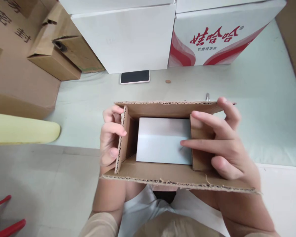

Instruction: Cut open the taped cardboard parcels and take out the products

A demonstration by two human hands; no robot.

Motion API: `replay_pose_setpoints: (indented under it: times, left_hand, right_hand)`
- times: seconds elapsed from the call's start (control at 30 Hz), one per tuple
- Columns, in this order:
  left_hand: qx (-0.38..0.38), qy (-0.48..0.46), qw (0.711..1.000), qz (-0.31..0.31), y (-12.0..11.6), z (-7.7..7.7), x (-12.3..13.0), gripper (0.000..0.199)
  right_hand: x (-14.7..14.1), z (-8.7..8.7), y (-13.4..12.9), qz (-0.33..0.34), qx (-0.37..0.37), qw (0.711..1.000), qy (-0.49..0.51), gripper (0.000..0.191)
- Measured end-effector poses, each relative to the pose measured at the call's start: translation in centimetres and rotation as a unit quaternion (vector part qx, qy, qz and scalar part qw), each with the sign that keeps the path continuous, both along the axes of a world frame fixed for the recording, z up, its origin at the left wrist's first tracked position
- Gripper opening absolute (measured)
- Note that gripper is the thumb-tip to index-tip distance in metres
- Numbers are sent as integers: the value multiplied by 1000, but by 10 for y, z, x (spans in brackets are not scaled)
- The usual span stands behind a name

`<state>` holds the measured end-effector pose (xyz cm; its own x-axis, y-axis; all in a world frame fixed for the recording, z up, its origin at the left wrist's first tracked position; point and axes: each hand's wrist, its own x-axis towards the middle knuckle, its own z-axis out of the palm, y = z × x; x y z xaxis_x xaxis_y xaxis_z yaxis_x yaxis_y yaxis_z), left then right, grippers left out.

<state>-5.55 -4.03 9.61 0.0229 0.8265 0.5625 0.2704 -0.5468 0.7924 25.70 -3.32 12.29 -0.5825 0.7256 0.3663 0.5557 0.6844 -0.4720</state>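
A brown cardboard box (160,169) with rough-cut edges stands open toward me. Inside lies a plain white box (162,141), with a dark gap to its left. My left hand (110,141) is closed on the left end of the cardboard box, its fingers hooked over the edge of that flap. On the other side, my right hand (224,141) has its fingers spread over the right flap (202,158). One outstretched finger reaches past this flap to the white box's surface. The undersides of both boxes are hidden.
Behind are a black-screened phone (135,77), a small brown disc (168,81), a small shiny metal piece (207,97) and large white cartons (128,39). Brown cartons (19,65) and a pale yellow roll (22,129) stand left. Red bars (12,228) show at lower left.
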Motion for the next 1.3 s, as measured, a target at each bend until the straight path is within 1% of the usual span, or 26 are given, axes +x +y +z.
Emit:
replay_pose_setpoints:
  times: [0.07,0.13,0.17,0.23,0.27,0.33,0.37,0.43,0.5,0.57,0.63,0.7,0.73,0.77,0.83,0.93,0.97,1.1,1.13,1.17,1.2,1.3]
  left_hand:
    - [3,15,1000,-4,1,4,-4,48]
    - [-16,68,997,-10,4,7,-7,58]
    - [-25,88,996,-12,6,9,-8,64]
    - [-35,104,994,-20,8,11,-9,67]
    - [-36,104,994,-27,8,12,-9,65]
    - [-23,93,995,-42,7,12,-10,57]
    - [-12,85,995,-47,6,13,-10,53]
    - [11,65,996,-59,4,13,-10,46]
    - [30,52,995,-79,3,13,-11,41]
    - [37,50,993,-102,2,13,-11,39]
    - [32,59,991,-116,1,13,-13,40]
    - [20,69,990,-121,1,13,-14,41]
    - [15,71,990,-121,0,13,-14,39]
    - [16,71,990,-122,0,12,-14,36]
    - [21,69,990,-124,-2,13,-13,27]
    - [23,80,989,-121,-6,13,-11,16]
    - [24,85,989,-119,-7,14,-11,14]
    - [32,80,990,-114,-11,14,-7,15]
    - [34,75,991,-110,-11,13,-6,15]
    - [36,69,991,-107,-11,13,-5,15]
    - [40,62,992,-105,-11,12,-4,15]
    - [47,44,993,-103,-10,11,-2,15]
  right_hand:
    - [-4,3,-1,-11,48,997,53,51]
    - [-4,1,-1,-64,106,985,120,61]
    - [-2,0,-1,-92,135,976,145,63]
    - [6,4,-2,-141,180,960,164,58]
    - [11,11,-4,-155,192,958,145,54]
    - [20,32,-8,-152,188,969,44,44]
    - [24,45,-10,-135,174,975,-23,39]
    - [28,73,-12,-71,128,979,-144,31]
    - [28,96,-10,-1,68,972,-226,30]
    - [25,111,-5,46,22,949,-312,36]
    - [17,118,1,70,4,902,-426,35]
    - [5,120,6,65,0,849,-524,30]
    - [-3,119,8,51,-5,830,-556,28]
    - [-12,118,9,28,-13,816,-577,28]
    - [-30,113,8,-39,-44,801,-596,28]
    - [-54,105,3,-141,-117,779,-599,26]
    - [-59,103,1,-159,-135,771,-601,26]
    - [-70,99,1,-189,-172,743,-619,33]
    - [-71,99,3,-202,-183,743,-612,34]
    - [-71,98,4,-215,-195,750,-594,34]
    - [-70,96,5,-225,-206,763,-569,34]
    - [-65,89,5,-231,-222,816,-481,31]
